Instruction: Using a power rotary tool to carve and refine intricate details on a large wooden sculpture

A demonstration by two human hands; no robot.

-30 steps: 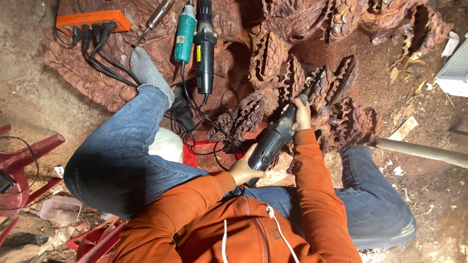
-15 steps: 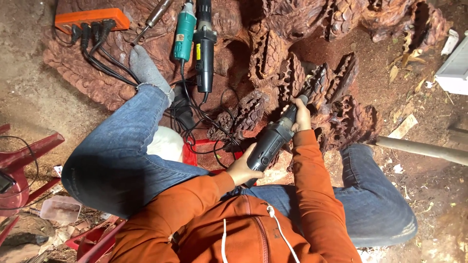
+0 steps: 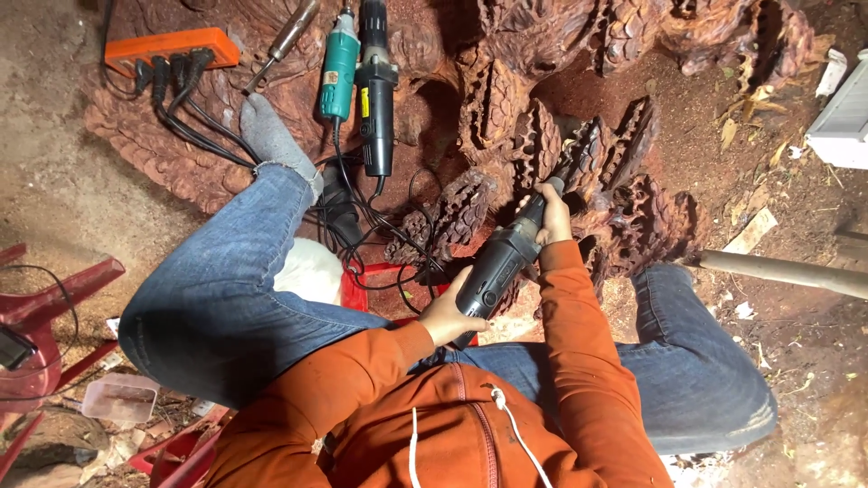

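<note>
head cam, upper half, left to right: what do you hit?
Orange power strip → grey sock → teal power tool → black power tool → carved wood → white box.

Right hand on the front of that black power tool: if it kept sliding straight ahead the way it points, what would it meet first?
Probably the carved reddish wood: the right hand points up along the tool, whose tip already seems against it. Depth is unclear.

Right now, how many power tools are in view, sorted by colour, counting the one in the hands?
Black or dark grey: 2, the grinder held by the left hand and right hand, and the black tool lying on the carved wood.
Teal: 1, the teal tool beside it.
Total: 3
</note>
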